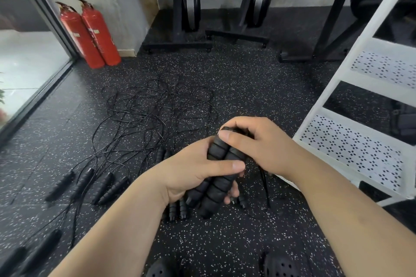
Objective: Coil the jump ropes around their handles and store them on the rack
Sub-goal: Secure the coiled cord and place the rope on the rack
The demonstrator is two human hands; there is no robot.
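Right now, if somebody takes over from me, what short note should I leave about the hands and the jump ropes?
Left hand grips a pair of handles with rope wound round them; right hand pinches their top end.
Done: this rope seems nearly coiled, not yet on the white rack at right.
Remaining: the tangled ropes on the floor, each to coil and store.

Matt black foam-look jump rope handles (221,171) with ribbed grips, thin glossy black cords (144,114), rough speckled rubber floor (225,87), white painted perforated metal rack (351,148), glossy red fire extinguishers (90,33), smooth glass door (24,58)
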